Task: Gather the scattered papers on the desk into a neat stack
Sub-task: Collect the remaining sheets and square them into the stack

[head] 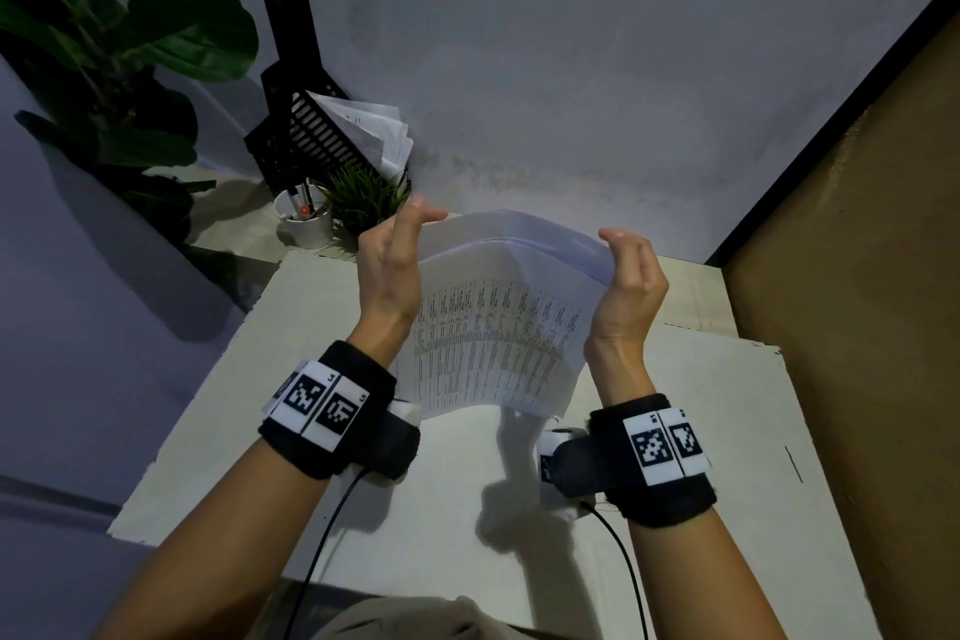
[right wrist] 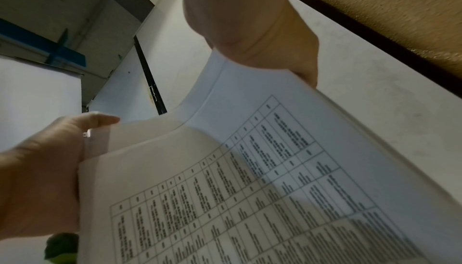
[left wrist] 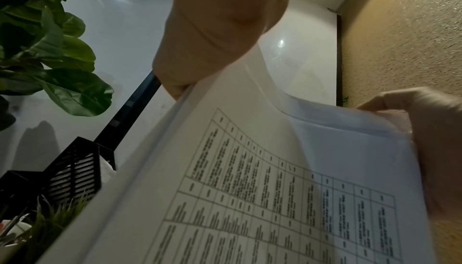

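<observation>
A stack of papers [head: 498,322] printed with a table stands nearly upright above the white desk [head: 270,379], its lower edge just over the desk and its top bowed away from me. My left hand [head: 392,270] grips the stack's left edge and my right hand [head: 628,281] grips its right edge. In the left wrist view the papers [left wrist: 262,189] fill the lower right, with the left hand [left wrist: 215,31] above them. The right wrist view has the same papers [right wrist: 250,189] under the right hand [right wrist: 262,36].
A black mesh file rack [head: 301,135] holding more papers [head: 374,130] stands at the desk's back left. Beside it are a white pen cup [head: 306,221] and a small green plant [head: 363,198]. A large leafy plant [head: 114,52] is at far left, a tan wall [head: 857,276] at right.
</observation>
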`<move>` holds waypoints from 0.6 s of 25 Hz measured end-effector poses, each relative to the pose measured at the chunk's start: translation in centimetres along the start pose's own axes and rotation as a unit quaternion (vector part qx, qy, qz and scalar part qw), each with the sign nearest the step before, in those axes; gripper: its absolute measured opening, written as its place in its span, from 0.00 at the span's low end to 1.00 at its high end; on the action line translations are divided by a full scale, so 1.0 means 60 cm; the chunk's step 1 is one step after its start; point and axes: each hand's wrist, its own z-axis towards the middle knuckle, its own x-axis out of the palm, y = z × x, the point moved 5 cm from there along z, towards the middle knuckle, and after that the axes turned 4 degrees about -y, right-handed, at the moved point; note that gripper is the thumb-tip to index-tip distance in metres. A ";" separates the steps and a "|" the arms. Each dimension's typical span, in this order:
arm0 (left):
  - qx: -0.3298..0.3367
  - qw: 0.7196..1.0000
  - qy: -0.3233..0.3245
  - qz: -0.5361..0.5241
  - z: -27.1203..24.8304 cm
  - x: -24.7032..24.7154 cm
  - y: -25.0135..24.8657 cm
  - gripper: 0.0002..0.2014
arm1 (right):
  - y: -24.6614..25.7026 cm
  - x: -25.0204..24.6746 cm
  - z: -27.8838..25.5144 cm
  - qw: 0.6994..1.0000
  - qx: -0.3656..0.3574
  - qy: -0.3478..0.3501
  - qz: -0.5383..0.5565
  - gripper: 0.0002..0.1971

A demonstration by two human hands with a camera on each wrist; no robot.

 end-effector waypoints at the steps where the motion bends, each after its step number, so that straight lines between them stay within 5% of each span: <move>1: 0.000 1.000 -0.001 0.004 0.001 0.000 0.003 0.16 | -0.003 0.000 0.001 1.000 0.001 0.009 0.000 0.08; 5: 0.032 0.999 0.006 0.004 -0.003 -0.003 0.013 0.11 | -0.028 -0.007 0.002 0.995 0.001 0.100 -0.026 0.06; 8: 0.065 0.995 0.078 0.012 -0.008 -0.017 0.044 0.17 | -0.072 -0.025 -0.001 0.975 0.065 0.205 -0.061 0.07; 12: -0.111 0.973 0.191 0.062 -0.010 -0.029 0.144 0.36 | -0.125 -0.041 -0.008 0.934 0.132 0.296 -0.150 0.16; 15: -0.140 0.967 0.210 0.038 -0.002 -0.029 0.165 0.36 | -0.138 -0.037 -0.011 0.938 0.146 0.281 -0.142 0.16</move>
